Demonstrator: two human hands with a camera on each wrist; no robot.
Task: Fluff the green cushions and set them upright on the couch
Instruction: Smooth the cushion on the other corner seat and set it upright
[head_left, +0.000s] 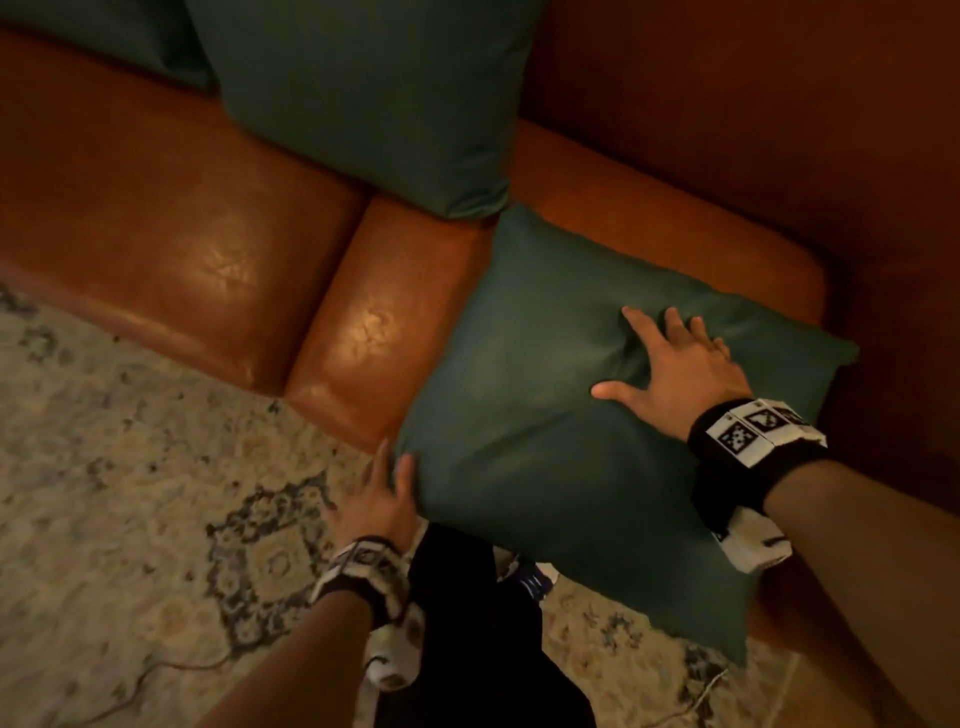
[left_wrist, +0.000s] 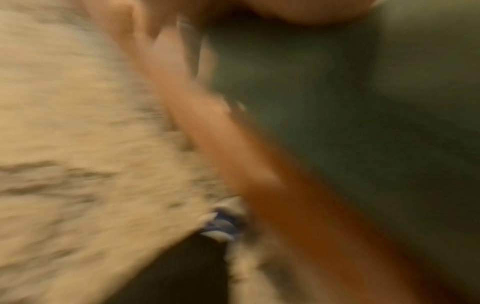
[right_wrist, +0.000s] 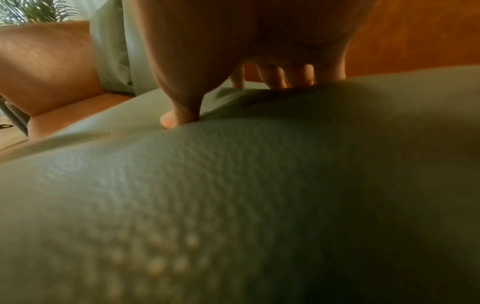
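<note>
green cushions (head_left: 571, 415): 3 | couch (head_left: 182, 218): 1 | hands on flat one: 2

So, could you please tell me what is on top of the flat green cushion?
The right hand presses flat on the green cushion, denting it. The left hand touches its near-left corner. The couch seat beneath is covered.
</note>
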